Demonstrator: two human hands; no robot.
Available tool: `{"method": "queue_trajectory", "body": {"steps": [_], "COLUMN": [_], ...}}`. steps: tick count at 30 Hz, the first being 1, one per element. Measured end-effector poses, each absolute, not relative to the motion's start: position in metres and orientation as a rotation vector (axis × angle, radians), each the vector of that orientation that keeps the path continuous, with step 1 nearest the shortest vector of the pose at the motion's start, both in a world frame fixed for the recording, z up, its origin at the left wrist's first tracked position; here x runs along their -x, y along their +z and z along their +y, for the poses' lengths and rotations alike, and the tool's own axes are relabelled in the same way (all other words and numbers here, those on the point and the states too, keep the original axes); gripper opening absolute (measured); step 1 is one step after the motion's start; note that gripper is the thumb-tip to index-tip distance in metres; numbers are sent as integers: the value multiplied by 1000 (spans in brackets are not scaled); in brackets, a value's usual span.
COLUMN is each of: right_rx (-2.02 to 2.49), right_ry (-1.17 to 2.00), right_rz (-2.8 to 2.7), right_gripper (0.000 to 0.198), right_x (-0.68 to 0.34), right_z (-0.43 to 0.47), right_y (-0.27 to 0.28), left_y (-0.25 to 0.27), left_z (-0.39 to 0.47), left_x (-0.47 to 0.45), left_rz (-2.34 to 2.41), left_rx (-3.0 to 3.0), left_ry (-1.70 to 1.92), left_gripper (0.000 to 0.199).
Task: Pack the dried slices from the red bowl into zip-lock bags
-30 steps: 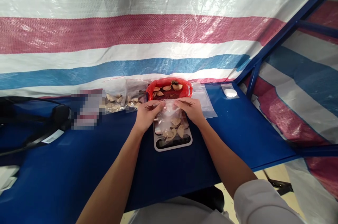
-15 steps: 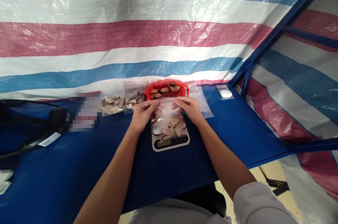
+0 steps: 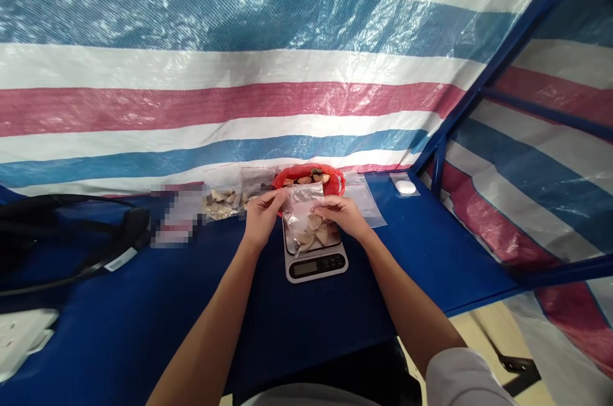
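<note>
A clear zip bag (image 3: 301,207) with several pale brown, shell-like pieces (image 3: 317,232) inside is held over a white kitchen scale (image 3: 318,267). My left hand (image 3: 263,213) pinches the bag's upper left edge. On the right side, a little below the top edge, the fingers of my right hand (image 3: 343,214) are closed on the bag. The lower part of the bag covers much of the scale's plate; whether it rests there I cannot tell. Right behind the bag sits an open red plastic bag (image 3: 338,179) with more brown pieces.
Filled clear bags (image 3: 221,207) lie left of the red bag, and flat clear bags (image 3: 368,205) lie right of it. A small white object (image 3: 405,187) rests at the far right. A black headset-like item (image 3: 136,227) and a white power strip (image 3: 23,336) occupy the left.
The view has tilted upward, so the table sits lower in it. My right hand has slid from the bag's top right corner down its side. The bag seems lower over the plate.
</note>
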State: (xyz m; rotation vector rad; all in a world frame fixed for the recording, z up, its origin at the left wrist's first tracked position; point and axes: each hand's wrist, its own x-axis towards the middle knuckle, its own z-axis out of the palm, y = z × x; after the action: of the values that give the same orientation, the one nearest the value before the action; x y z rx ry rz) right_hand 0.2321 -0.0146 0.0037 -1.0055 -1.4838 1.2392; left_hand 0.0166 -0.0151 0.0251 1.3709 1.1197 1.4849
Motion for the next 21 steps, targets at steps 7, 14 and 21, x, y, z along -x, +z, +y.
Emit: {"method": "queue_trajectory", "body": {"steps": [7,14,21], "right_rx": [1001,960,825], "right_ry": [1169,1255,1407], "right_rz": [-1429,-1375,-1320], "right_gripper": [31,33,36], "right_x": [-209,-171,-115], "right_z": [-11,15,59], "right_y": [11,31,50], "left_y": [47,38,10], "left_z": [-21,2,14], "left_x": [44,109,130], "left_rz": [1334,1607,1788], "left_rx": [-1972,-2519,-2618], "left_ry": [1352,1211,946], "left_gripper": [36,38,41]}}
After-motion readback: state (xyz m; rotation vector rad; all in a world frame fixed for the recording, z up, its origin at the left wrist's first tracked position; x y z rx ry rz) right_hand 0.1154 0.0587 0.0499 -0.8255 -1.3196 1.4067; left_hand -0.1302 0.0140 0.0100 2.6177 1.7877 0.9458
